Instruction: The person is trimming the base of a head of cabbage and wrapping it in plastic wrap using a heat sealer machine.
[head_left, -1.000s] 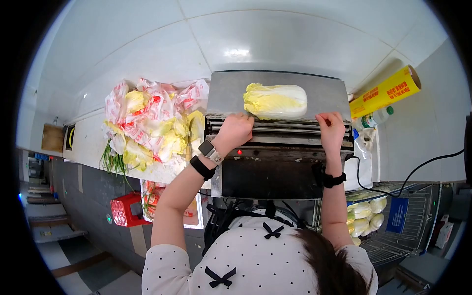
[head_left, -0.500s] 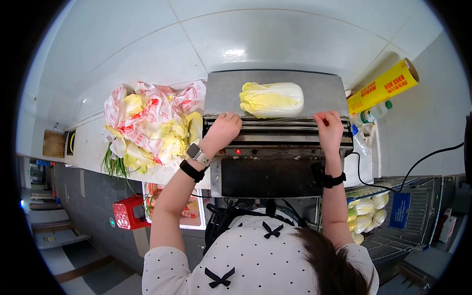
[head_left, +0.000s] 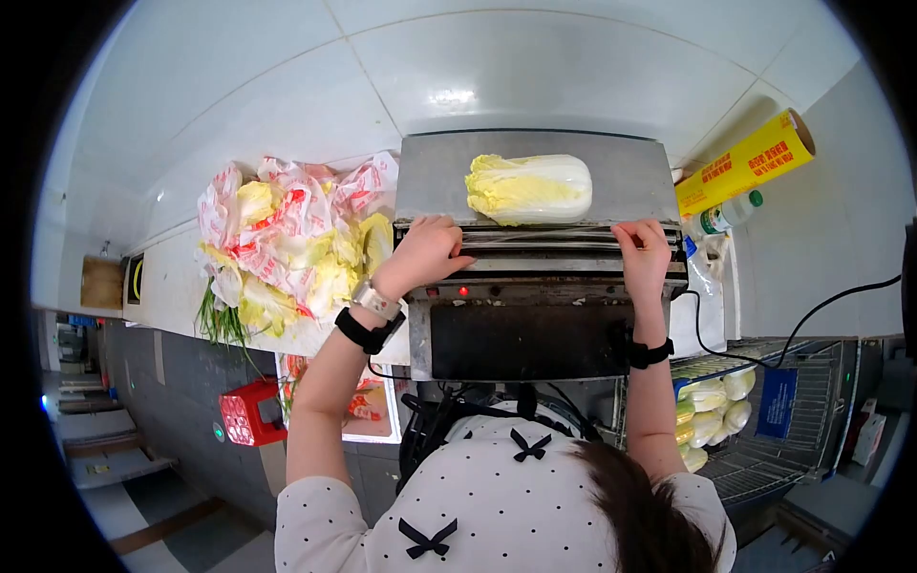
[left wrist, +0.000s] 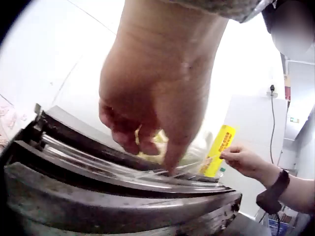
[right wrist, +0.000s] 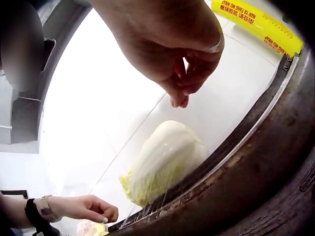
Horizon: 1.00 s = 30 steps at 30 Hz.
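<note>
Clear plastic film [left wrist: 189, 169] stretches across the metal rollers of a wrapping machine [head_left: 525, 344]. At the rollers' left end, the left hand [head_left: 427, 256] [left wrist: 157, 88] has its thumb apart from its bent fingers, the thumb tip at the film. The right hand [head_left: 645, 256] [right wrist: 170, 49] pinches the film's edge at the right end, thumb and fingertips together. Behind the rollers, a Chinese cabbage [head_left: 530, 189] [right wrist: 165, 160] lies on its side on the grey metal plate [head_left: 430, 162], leafy end to the left, touched by neither hand.
Loose cabbage leaves and printed plastic [head_left: 287, 229] are heaped on the left counter, beside green onions [head_left: 222, 315]. A yellow film roll [head_left: 750, 164] and a bottle [head_left: 731, 212] stand at the right. More cabbages [head_left: 707, 411] fill part of a wire cart [head_left: 812, 392]; a black cable [head_left: 841, 294] hangs nearby.
Over the last second the left hand has moved left along the rollers, and its thumb now stands out from its fingers. The right hand has stayed in nearly the same place.
</note>
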Each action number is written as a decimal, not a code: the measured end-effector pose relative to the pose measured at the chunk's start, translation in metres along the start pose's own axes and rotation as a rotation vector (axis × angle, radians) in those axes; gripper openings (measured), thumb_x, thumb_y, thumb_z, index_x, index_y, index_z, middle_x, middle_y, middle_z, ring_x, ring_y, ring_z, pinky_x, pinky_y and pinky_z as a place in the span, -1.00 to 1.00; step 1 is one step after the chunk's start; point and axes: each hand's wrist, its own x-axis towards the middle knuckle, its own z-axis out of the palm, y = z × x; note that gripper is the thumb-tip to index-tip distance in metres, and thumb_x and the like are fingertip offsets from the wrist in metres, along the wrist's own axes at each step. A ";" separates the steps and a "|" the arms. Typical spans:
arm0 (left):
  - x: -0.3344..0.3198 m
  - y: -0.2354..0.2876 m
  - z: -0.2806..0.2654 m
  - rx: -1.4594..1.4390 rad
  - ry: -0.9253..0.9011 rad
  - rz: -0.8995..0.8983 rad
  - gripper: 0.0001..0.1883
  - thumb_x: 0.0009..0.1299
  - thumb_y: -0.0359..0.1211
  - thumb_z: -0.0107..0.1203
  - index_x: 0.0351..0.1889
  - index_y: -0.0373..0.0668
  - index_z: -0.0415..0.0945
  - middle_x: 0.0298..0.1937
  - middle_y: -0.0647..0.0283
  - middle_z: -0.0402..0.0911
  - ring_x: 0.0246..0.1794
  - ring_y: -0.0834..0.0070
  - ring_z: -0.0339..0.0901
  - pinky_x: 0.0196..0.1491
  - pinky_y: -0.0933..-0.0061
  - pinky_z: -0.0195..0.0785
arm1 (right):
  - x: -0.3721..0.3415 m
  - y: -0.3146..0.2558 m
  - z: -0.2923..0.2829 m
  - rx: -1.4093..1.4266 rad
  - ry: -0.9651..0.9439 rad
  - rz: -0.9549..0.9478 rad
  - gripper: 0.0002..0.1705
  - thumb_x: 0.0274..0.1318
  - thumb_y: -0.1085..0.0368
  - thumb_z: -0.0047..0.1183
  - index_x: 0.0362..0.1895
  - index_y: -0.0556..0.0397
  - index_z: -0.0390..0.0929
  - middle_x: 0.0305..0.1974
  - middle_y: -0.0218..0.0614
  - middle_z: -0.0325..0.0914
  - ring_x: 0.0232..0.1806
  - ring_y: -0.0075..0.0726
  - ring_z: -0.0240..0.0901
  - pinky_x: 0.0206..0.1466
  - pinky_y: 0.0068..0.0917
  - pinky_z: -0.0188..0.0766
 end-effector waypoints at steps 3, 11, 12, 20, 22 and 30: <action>0.003 0.005 -0.003 0.008 0.033 -0.040 -0.82 0.08 -0.30 0.19 -0.46 -0.19 0.47 -0.36 0.18 0.47 -0.19 0.25 0.42 -0.06 0.28 0.20 | 0.002 -0.002 0.001 -0.002 0.007 -0.004 -0.92 -0.09 0.47 0.18 -0.46 0.21 0.56 -0.49 -0.37 0.36 -0.51 -0.53 0.27 -0.41 -0.62 0.23; 0.013 0.015 0.015 0.162 0.210 0.083 -0.80 0.00 -0.31 0.20 -0.54 -0.19 0.42 -0.46 0.18 0.45 -0.29 0.26 0.43 -0.15 0.30 0.22 | 0.006 0.001 0.008 0.023 0.053 0.010 -0.92 -0.09 0.46 0.18 -0.45 0.22 0.56 -0.47 -0.37 0.36 -0.50 -0.54 0.27 -0.40 -0.63 0.23; 0.016 0.017 0.021 0.207 0.230 0.075 -0.80 -0.02 -0.33 0.20 -0.54 -0.19 0.42 -0.47 0.18 0.45 -0.30 0.27 0.44 -0.16 0.31 0.23 | 0.006 0.001 0.008 0.030 0.061 0.014 -0.92 -0.09 0.46 0.18 -0.45 0.22 0.56 -0.47 -0.37 0.36 -0.50 -0.54 0.26 -0.40 -0.64 0.23; 0.012 0.006 0.027 0.454 0.149 -0.032 -0.89 -0.06 -0.41 0.11 -0.55 -0.16 0.47 -0.49 0.22 0.48 -0.36 0.33 0.44 -0.24 0.37 0.21 | 0.005 0.003 0.007 0.039 0.075 0.013 -0.91 -0.08 0.45 0.18 -0.45 0.22 0.55 -0.48 -0.38 0.36 -0.51 -0.55 0.25 -0.41 -0.65 0.21; 0.009 0.006 0.026 0.490 0.063 -0.048 -0.89 -0.06 -0.41 0.12 -0.56 -0.17 0.45 -0.49 0.19 0.47 -0.34 0.31 0.44 -0.21 0.38 0.21 | 0.006 0.002 0.007 0.047 0.074 0.012 -0.91 -0.08 0.45 0.18 -0.45 0.23 0.55 -0.48 -0.38 0.36 -0.51 -0.56 0.25 -0.41 -0.65 0.21; -0.007 0.000 0.029 0.308 0.264 -0.015 -0.97 0.00 -0.46 0.06 -0.58 -0.20 0.50 -0.52 0.15 0.50 -0.34 0.23 0.46 -0.17 0.33 0.25 | 0.002 0.003 0.005 0.039 0.067 0.002 -0.90 -0.11 0.45 0.20 -0.45 0.22 0.57 -0.48 -0.32 0.39 -0.53 -0.50 0.30 -0.41 -0.59 0.28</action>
